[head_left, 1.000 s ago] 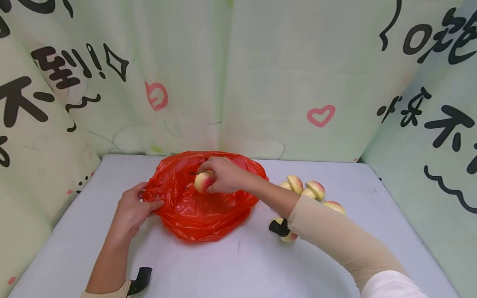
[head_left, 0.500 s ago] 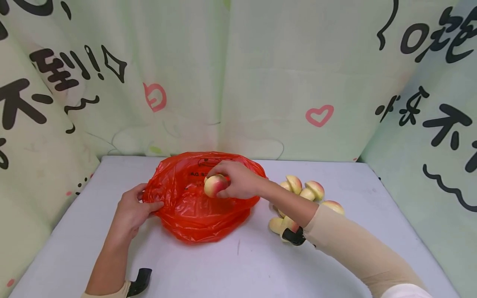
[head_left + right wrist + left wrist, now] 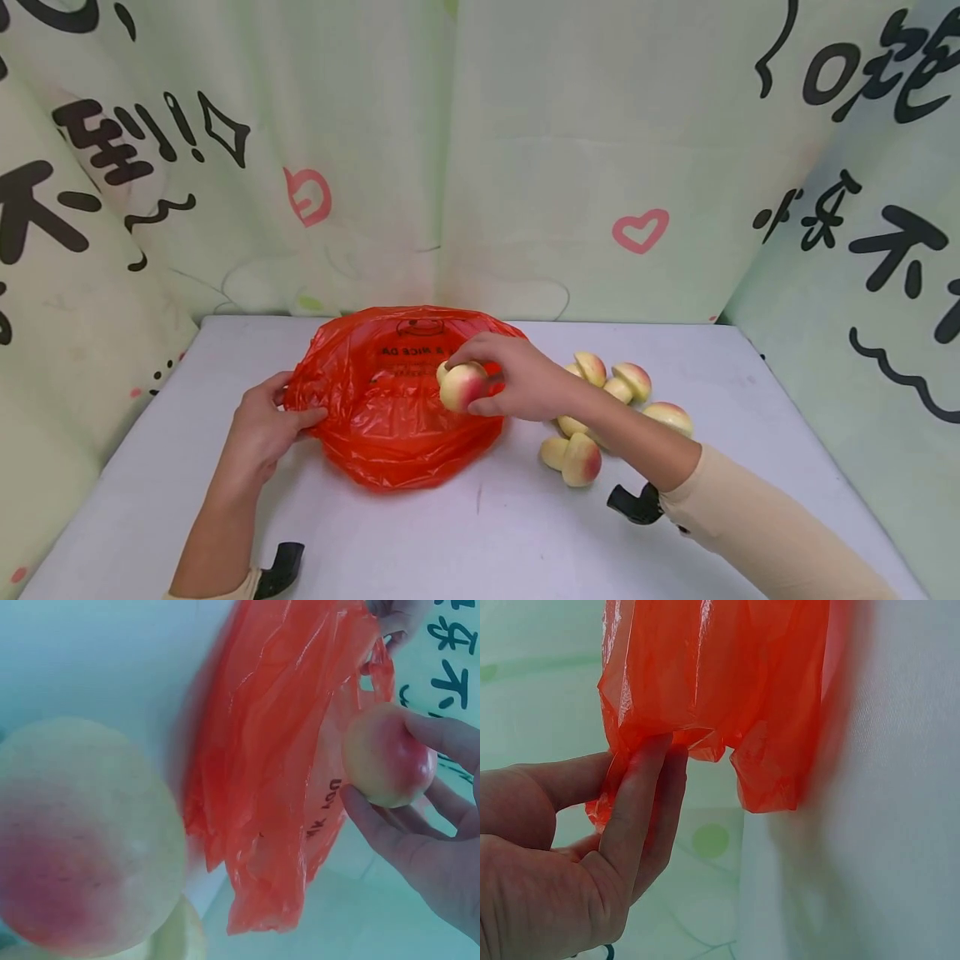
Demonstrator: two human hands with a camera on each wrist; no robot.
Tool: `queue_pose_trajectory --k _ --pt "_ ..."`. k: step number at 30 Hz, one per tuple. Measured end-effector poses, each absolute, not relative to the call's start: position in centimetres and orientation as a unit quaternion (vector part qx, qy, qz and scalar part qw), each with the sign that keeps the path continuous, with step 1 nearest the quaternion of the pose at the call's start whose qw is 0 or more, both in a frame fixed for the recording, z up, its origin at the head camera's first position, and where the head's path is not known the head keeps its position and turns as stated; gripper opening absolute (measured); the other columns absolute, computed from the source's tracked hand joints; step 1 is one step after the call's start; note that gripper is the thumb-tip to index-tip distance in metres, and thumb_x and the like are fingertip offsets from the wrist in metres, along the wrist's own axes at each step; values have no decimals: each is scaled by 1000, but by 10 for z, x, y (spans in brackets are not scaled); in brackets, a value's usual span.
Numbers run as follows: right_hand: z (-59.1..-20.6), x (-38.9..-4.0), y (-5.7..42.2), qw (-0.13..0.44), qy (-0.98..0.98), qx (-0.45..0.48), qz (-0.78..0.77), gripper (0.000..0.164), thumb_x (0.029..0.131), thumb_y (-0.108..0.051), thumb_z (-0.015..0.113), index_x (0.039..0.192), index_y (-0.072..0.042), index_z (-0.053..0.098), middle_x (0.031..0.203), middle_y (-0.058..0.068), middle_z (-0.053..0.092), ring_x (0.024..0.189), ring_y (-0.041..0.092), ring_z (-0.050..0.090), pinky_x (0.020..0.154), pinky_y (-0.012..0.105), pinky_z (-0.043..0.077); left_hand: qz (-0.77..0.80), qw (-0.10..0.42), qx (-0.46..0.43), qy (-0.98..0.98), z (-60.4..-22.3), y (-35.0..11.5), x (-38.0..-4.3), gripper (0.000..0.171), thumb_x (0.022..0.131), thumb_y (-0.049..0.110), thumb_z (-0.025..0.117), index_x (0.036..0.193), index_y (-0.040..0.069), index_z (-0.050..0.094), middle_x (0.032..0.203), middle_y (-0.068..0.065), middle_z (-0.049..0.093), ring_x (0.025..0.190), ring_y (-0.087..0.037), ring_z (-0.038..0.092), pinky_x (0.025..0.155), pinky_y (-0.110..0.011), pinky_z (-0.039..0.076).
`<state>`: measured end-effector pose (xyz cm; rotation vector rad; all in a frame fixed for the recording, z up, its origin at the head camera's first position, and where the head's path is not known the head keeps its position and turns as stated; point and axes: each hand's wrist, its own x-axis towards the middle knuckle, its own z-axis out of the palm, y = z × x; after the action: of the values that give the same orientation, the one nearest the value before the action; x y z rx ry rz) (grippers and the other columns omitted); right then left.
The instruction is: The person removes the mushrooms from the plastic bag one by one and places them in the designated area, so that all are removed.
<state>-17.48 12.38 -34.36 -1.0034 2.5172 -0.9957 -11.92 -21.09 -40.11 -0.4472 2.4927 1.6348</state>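
A red plastic bag [image 3: 405,433] stands open-mouthed on the table, dark print showing on its inner wall. My left hand [image 3: 266,425] pinches its left rim between thumb and fingers; in the left wrist view the fingers [image 3: 634,814] lie against the red film. Over the right part of the bag's mouth, my right hand [image 3: 521,379] grips a mushroom [image 3: 462,387] with a rounded yellow and pink cap. The right wrist view shows that mushroom [image 3: 390,754] between thumb and fingertips, overlapping the bag.
Several similar mushrooms lie right of the bag, among them one near the front [image 3: 581,460] and one at the far right [image 3: 670,417]. My right forearm passes over part of the group. A printed curtain [image 3: 525,167] encloses the table's back and sides.
My right hand has moved right and slightly toward me with the mushroom, from the bag's middle to its right side. My left hand keeps its hold on the rim.
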Motion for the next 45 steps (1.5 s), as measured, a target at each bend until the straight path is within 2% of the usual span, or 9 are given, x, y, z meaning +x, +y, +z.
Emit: queue_pose_trajectory --k 5,12,18,23,28,32,38,41,45 --pt "-343 -159 139 131 852 -346 -370 46 89 -6 79 132 -16 67 135 -1 62 123 19 61 95 29 60 542 65 -149 825 -401 -212 -119 74 97 11 72 160 0 33 144 -27 47 110 -33 65 83 -34 64" --pt "-347 -141 159 130 852 -352 -364 47 88 -8 81 131 -18 67 132 -6 63 121 15 60 97 32 60 543 65 -150 824 -402 -213 -118 74 97 11 72 160 0 34 143 -26 49 105 -30 66 80 -30 64" --pt "-355 -127 173 138 858 -347 -352 46 88 -7 81 130 -23 67 133 -8 63 125 15 58 97 29 59 541 64 -151 825 -401 -215 -119 76 97 12 73 160 0 32 144 -27 47 107 -30 65 81 -31 64" --pt "-363 -117 183 117 868 -351 -332 47 87 -7 81 128 -26 68 130 -10 65 121 13 60 93 30 60 541 64 -152 825 -402 -214 -119 76 97 12 72 161 1 32 144 -27 47 109 -31 65 81 -31 64" --pt "-371 -106 193 105 872 -349 -327 47 87 -8 83 127 -28 68 130 -12 64 122 11 59 96 30 60 541 65 -151 825 -403 -214 -120 77 97 12 73 161 1 32 144 -27 47 111 -32 64 81 -31 64" --pt "-375 -97 204 71 871 -363 -322 50 84 -8 84 127 -28 69 130 -12 65 123 12 59 98 31 57 542 68 -153 824 -403 -213 -120 78 97 13 73 161 1 31 145 -27 46 112 -33 64 81 -31 64" --pt "-377 -84 223 45 871 -359 -332 51 85 -9 85 129 -27 67 133 -7 65 112 9 63 83 26 59 542 68 -153 824 -402 -211 -120 76 97 12 73 161 1 32 144 -26 47 111 -32 64 81 -31 64" --pt "-376 -78 233 38 873 -348 -339 53 84 -6 85 129 -27 67 133 -8 64 110 6 64 86 26 60 542 68 -154 823 -402 -210 -120 75 97 11 72 161 2 33 144 -25 48 111 -32 64 81 -30 64" --pt "-375 -72 246 10 883 -333 -331 57 80 -4 87 129 -27 68 132 -10 65 117 5 63 89 25 59 541 70 -156 823 -402 -209 -120 76 97 11 72 161 2 33 144 -25 47 112 -33 63 82 -31 64"
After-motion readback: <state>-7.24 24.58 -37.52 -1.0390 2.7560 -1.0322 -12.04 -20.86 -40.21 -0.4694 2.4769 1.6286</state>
